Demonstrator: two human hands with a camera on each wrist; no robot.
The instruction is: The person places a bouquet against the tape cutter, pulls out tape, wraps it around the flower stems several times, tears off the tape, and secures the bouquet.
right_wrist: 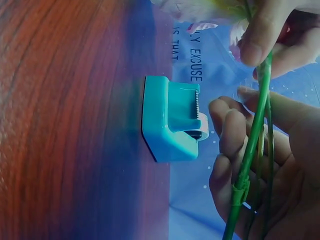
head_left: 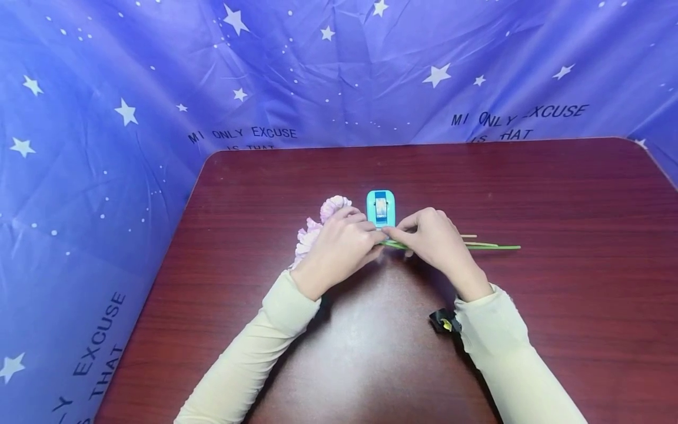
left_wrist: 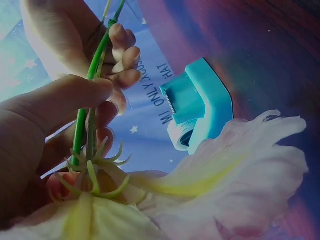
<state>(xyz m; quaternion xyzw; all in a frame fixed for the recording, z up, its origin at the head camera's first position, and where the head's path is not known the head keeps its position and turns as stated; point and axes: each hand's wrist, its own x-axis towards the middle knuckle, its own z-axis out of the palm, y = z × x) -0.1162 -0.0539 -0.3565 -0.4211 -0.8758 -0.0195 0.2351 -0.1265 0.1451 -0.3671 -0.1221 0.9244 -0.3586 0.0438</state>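
My left hand [head_left: 344, 241] pinches the green stems [left_wrist: 80, 132] of artificial flowers just below the blossoms, thumb laid along them. The pale pink, ruffled flowers [head_left: 307, 238] stick out on its far left side. My right hand [head_left: 434, 238] is close beside it, its curled fingers [right_wrist: 232, 132] around the same stems, whose ends [head_left: 503, 247] point right. A pale, shiny patch [right_wrist: 266, 65] shows on the stem by the left thumb. Just beyond both hands stands a turquoise tape dispenser [head_left: 389, 206] with a toothed cutter and a roll of tape [right_wrist: 204, 126].
A small black object with a yellow part [head_left: 444, 321] lies beside the right sleeve. The dark red wooden table [head_left: 238, 194] ends at a blue curtain [head_left: 339, 70] with stars and lettering, which hangs behind it and on the left.
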